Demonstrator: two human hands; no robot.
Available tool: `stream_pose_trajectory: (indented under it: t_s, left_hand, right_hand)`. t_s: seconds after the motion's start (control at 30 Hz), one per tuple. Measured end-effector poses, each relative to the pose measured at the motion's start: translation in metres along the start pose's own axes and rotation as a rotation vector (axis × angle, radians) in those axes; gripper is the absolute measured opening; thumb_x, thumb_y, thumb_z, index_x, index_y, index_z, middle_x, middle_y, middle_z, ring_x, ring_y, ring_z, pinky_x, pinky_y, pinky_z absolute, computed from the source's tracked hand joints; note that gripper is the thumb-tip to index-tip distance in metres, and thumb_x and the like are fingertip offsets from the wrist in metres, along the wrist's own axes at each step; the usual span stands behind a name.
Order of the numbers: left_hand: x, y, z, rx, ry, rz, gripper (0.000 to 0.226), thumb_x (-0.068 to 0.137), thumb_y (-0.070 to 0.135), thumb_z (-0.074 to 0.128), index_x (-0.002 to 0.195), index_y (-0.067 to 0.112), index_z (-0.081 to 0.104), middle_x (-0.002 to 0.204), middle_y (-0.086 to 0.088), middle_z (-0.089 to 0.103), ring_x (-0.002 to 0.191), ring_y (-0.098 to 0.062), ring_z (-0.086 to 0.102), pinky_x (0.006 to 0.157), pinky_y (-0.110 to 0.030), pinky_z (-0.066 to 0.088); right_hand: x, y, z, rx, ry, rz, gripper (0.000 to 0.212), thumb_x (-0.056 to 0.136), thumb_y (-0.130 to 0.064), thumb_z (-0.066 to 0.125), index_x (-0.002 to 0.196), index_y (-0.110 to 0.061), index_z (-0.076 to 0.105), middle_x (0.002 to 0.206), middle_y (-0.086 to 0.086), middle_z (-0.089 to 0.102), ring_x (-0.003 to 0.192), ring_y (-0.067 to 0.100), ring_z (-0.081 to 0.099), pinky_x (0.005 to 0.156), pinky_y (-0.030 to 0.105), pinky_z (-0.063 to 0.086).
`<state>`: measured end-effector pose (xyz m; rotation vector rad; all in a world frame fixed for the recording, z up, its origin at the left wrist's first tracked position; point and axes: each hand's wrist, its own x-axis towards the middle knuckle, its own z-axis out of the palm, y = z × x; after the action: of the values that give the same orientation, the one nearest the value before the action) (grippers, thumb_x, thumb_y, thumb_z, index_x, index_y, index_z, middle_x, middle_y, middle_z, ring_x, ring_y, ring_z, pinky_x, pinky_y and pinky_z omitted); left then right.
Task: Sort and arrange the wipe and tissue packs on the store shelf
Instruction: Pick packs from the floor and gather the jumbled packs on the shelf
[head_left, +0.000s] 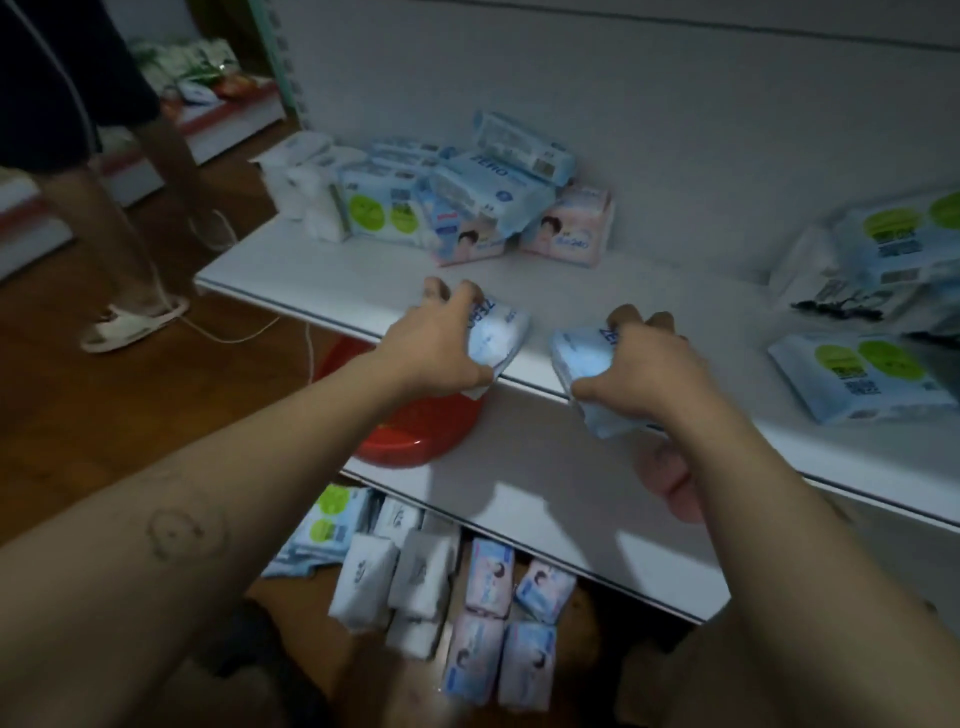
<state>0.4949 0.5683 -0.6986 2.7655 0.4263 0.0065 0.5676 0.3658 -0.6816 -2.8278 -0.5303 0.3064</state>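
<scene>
the left hand grips a pale blue soft plastic wipe pack. the right hand grips a second pale blue soft wipe pack, both at the front edge of the white shelf.

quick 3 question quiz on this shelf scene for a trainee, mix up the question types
1. True or false: the left hand holds the left pack and the right hand holds the right pack, both at the front edge of the shelf.
2. What colour is the basin below the shelf? A red, B green, C yellow
3. Fill in: the word printed on the left pack reads ____.
Key: 1 true; 2 A; 3 ZERO
</scene>
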Motion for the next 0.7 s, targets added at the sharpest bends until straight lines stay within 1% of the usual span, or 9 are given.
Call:
stream_pose_trajectory:
  t_s: [0.07,0.17,0.23,0.3,0.4,0.47,0.6,0.67,0.7]
  left_hand:
    - [-0.024,-0.026,-0.007,0.005,-0.023,-0.067,0.094,0.063,0.045,0.079,0.140,0.026,0.028,0.124,-0.016,0.036,0.099,-0.039,0.057,0.093,-0.039,0.048]
    - [-0.062,-0.072,-0.016,0.036,-0.044,-0.180,0.107,0.055,0.055,0.073,0.145,0.031,0.018,0.120,-0.017,0.040,0.101,-0.038,0.054,0.091,-0.043,0.048]
    - [-0.090,-0.104,-0.017,0.087,-0.051,-0.273,0.106,0.058,0.055,0.073,0.146,0.033,0.017,0.121,-0.017,0.042,0.108,-0.038,0.050,0.092,-0.046,0.047]
    - [-0.120,-0.137,-0.013,0.160,-0.065,-0.388,0.101,0.065,0.056,0.073,0.146,0.032,0.018,0.125,-0.016,0.044,0.116,-0.036,0.044,0.095,-0.046,0.042]
    - [-0.164,-0.190,0.009,0.233,-0.119,-0.564,0.101,0.068,0.068,0.066,0.148,0.028,0.017,0.138,-0.015,0.044,0.129,-0.035,0.036,0.103,-0.050,0.030]
    - [-0.191,-0.226,0.030,0.201,-0.178,-0.657,0.102,0.070,0.071,0.062,0.149,0.026,0.016,0.145,-0.014,0.041,0.134,-0.035,0.031,0.106,-0.050,0.027]
    - [-0.236,-0.287,0.079,0.069,-0.277,-0.799,0.098,0.069,0.066,0.065,0.148,0.033,0.018,0.144,-0.007,0.043,0.132,-0.034,0.033,0.105,-0.049,0.030]
    - [-0.253,-0.314,0.103,0.001,-0.314,-0.867,0.093,0.069,0.064,0.065,0.146,0.035,0.022,0.143,-0.005,0.044,0.130,-0.034,0.036,0.102,-0.050,0.033]
    - [-0.259,-0.326,0.115,-0.050,-0.324,-0.895,0.090,0.070,0.063,0.065,0.144,0.035,0.024,0.141,-0.005,0.043,0.128,-0.035,0.038,0.101,-0.049,0.035]
  right_hand:
    - [-0.015,-0.018,0.010,0.006,0.017,-0.056,0.073,0.067,-0.047,0.073,0.128,-0.022,0.041,0.122,0.012,0.042,0.111,0.037,0.050,0.085,0.038,0.042]
    - [-0.039,-0.055,0.030,0.022,0.038,-0.191,0.076,0.065,-0.050,0.072,0.130,-0.026,0.041,0.123,0.008,0.041,0.112,0.033,0.050,0.086,0.037,0.044]
    - [-0.057,-0.083,0.048,0.032,0.012,-0.316,0.079,0.065,-0.053,0.070,0.134,-0.029,0.038,0.126,0.004,0.039,0.115,0.029,0.048,0.087,0.037,0.044]
    - [-0.073,-0.110,0.070,0.037,-0.057,-0.433,0.082,0.067,-0.055,0.067,0.137,-0.030,0.034,0.128,0.001,0.036,0.116,0.026,0.047,0.088,0.037,0.046]
    - [-0.089,-0.149,0.109,0.100,-0.178,-0.503,0.084,0.069,-0.054,0.067,0.141,-0.027,0.031,0.129,0.000,0.032,0.113,0.026,0.048,0.088,0.038,0.048]
    - [-0.098,-0.174,0.141,0.190,-0.247,-0.479,0.083,0.071,-0.051,0.067,0.142,-0.028,0.031,0.129,0.000,0.032,0.114,0.026,0.050,0.090,0.036,0.047]
    - [-0.131,-0.224,0.233,0.329,-0.475,-0.336,0.069,0.076,-0.051,0.066,0.135,-0.029,0.038,0.130,0.002,0.035,0.117,0.026,0.052,0.095,0.034,0.043]
    - [-0.148,-0.244,0.284,0.394,-0.536,-0.193,0.068,0.078,-0.050,0.064,0.135,-0.024,0.038,0.132,0.005,0.037,0.120,0.028,0.049,0.098,0.036,0.043]
    - [-0.155,-0.252,0.307,0.424,-0.569,-0.078,0.070,0.079,-0.049,0.063,0.137,-0.021,0.036,0.135,0.008,0.037,0.123,0.029,0.046,0.100,0.036,0.041]
